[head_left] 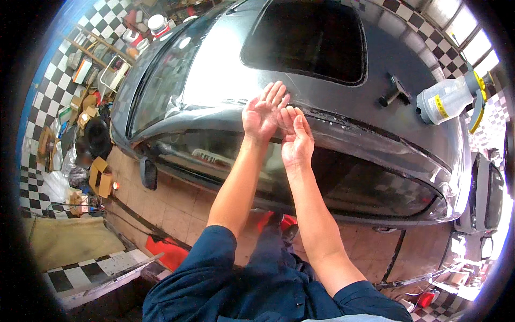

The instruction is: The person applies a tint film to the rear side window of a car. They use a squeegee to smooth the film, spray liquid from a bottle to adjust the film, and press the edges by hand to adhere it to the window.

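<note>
My left hand (260, 117) is turned palm up, fingers stretched out, above the near roof edge of a dark grey car (225, 80). Beside it, my right hand (298, 144) also faces up, its fingers a little curled and its fingertips close to or touching the left palm. Neither hand shows anything in it. Wet, shiny patches and what looks like clear film run along the roof edge (343, 119) by my fingers. A black T-shaped handheld tool (396, 91) rests on the roof to the right. Near it lies a clear spray bottle (445, 101) with a yellow and grey head.
The dark sunroof (306, 40) lies beyond my hands, and the side window (365, 180) below them. A side mirror (148, 173) sticks out at left. Boxes (100, 177), bags and buckets (157, 24) crowd the checkered left wall. Another dark vehicle (485, 196) stands at right.
</note>
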A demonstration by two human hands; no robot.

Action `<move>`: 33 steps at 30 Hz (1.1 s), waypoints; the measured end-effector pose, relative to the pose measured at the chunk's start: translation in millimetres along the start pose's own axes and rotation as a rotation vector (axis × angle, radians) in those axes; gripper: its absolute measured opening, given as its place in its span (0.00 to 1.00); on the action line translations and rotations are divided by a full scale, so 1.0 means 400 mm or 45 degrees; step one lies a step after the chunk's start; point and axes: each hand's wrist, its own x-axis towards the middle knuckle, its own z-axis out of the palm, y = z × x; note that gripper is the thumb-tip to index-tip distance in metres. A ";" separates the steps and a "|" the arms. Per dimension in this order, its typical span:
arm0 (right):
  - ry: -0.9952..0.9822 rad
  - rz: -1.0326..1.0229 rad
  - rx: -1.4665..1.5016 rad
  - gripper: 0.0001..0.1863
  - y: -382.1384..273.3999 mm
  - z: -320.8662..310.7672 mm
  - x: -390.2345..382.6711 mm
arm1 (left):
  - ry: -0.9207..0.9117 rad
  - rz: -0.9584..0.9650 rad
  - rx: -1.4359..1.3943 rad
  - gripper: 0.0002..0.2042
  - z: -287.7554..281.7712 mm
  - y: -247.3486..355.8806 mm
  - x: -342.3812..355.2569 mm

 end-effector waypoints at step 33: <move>0.247 -0.001 -0.418 0.10 -0.017 0.014 -0.021 | 0.719 0.588 0.659 0.07 0.039 0.036 -0.135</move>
